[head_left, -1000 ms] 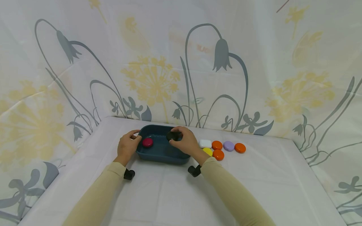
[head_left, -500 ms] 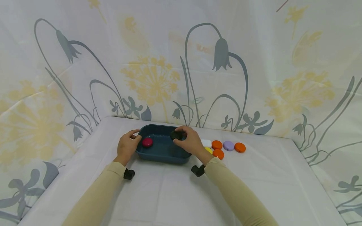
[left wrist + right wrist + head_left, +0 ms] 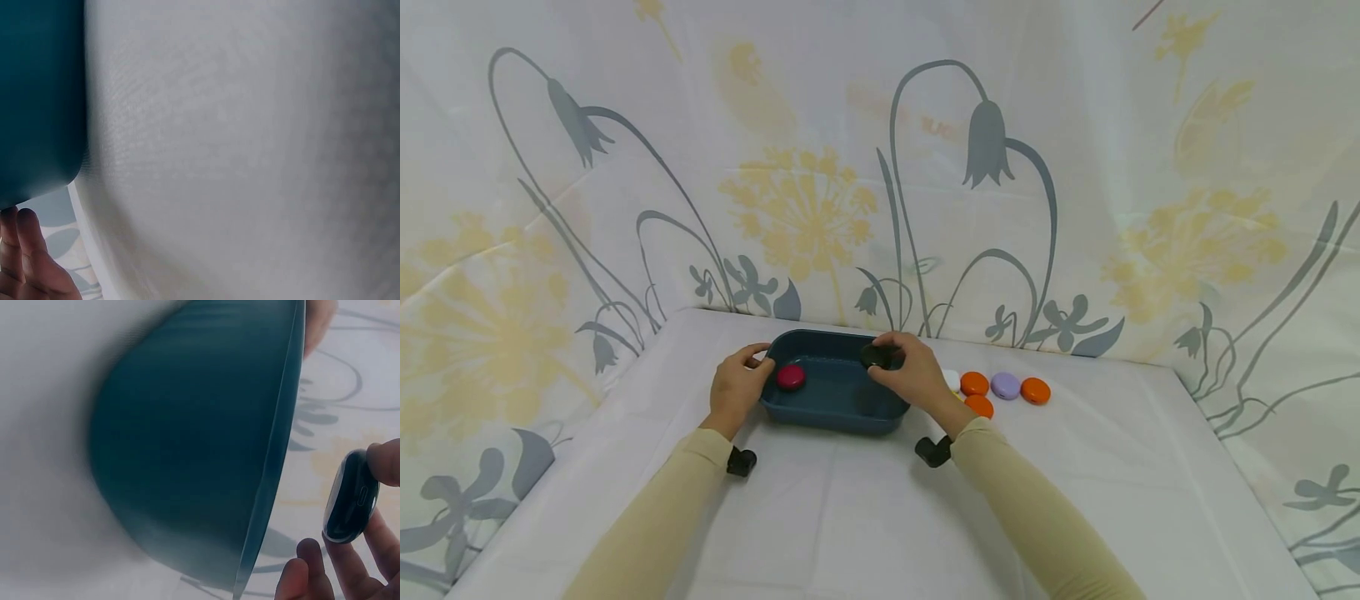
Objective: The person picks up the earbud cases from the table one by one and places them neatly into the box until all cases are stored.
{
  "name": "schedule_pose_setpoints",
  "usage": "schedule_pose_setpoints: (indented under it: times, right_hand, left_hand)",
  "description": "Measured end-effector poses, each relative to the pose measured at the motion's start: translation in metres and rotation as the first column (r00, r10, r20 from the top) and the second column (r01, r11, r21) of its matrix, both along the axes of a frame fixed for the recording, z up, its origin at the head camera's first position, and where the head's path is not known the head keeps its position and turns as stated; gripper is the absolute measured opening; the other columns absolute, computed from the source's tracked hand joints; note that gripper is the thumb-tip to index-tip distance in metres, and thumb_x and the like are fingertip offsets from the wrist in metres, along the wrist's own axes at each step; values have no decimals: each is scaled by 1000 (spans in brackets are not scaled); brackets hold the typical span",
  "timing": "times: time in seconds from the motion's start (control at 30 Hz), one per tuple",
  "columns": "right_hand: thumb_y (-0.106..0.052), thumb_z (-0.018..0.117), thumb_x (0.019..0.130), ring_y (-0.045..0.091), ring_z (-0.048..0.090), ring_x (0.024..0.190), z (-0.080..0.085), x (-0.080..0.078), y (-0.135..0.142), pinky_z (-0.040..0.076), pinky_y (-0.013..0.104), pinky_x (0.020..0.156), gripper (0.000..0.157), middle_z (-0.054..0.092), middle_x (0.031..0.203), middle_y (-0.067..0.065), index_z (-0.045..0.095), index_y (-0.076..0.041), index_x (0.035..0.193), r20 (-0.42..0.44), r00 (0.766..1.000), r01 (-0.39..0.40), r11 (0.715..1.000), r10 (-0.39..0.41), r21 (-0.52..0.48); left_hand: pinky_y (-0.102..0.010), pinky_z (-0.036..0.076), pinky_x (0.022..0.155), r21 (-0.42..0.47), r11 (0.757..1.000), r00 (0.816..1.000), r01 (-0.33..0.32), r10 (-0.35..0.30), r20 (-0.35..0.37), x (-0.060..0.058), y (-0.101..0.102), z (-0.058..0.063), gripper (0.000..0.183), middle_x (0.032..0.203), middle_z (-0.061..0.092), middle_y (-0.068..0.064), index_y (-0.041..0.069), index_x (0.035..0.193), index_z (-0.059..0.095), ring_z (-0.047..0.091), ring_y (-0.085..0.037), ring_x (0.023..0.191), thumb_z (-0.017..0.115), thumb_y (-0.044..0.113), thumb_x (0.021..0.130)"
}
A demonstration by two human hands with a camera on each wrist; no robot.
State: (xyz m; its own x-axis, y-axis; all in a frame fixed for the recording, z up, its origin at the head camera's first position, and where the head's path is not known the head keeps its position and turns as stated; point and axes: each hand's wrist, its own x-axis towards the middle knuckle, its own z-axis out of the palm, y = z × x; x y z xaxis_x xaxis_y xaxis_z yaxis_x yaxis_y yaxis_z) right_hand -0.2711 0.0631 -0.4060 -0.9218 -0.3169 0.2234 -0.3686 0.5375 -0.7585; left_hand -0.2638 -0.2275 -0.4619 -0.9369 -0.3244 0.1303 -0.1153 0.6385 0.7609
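Note:
A dark teal tray [image 3: 827, 421] stands on the white-covered table. My left hand [image 3: 736, 390] holds its left end, thumb at the rim; in the left wrist view, fingers [image 3: 37, 262] touch the outer wall. My right hand [image 3: 917, 373] pinches a glossy black rounded case [image 3: 351, 500], like an earbud case with a small oblong port, between thumb and fingertips. It hangs above the tray's right end. Inside the tray, toward the left, lies a round red case [image 3: 791, 377].
Right of the tray lie orange cases [image 3: 1036, 391], a lilac case [image 3: 1006, 386] and a white case [image 3: 952, 381], the last partly behind my right hand. A yellow one is almost hidden. A flower-patterned curtain [image 3: 812, 208] hangs behind the table.
My right hand has drawn to the right with the black case, from over the tray's right half to its right end, covering more of the white and yellow cases. The left hand stays put.

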Motion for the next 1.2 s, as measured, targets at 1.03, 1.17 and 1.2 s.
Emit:
schedule_pose_setpoints:
  times: [1.03,1.17,1.2]
  right_hand:
    - [-20,74,81,28,59,101,-4,-6,53,48,40,87,39,59,124,8,62,-13,118,-13,998,66,998,-66,13]
    - [-20,74,82,28,58,103,-5,-7,62,49,41,89,39,59,125,9,62,-12,119,-24,997,80,995,-78,62]
    - [-20,74,82,28,59,103,-6,-7,64,49,41,89,39,58,125,9,62,-12,119,-29,996,84,994,-82,71]
  left_hand:
    - [-28,42,66,-2,1000,1000,2,-2,17,0,0,0,40,101,66,-10,21,128,62,56,-24,87,55,33,91]
    - [-28,42,65,-4,1000,1000,-2,2,19,0,0,0,40,101,66,-10,21,128,62,56,-24,87,55,33,91]
    - [-28,41,65,-3,1000,1000,-1,1,19,0,0,0,40,101,66,-10,21,128,62,56,-24,87,55,33,91]
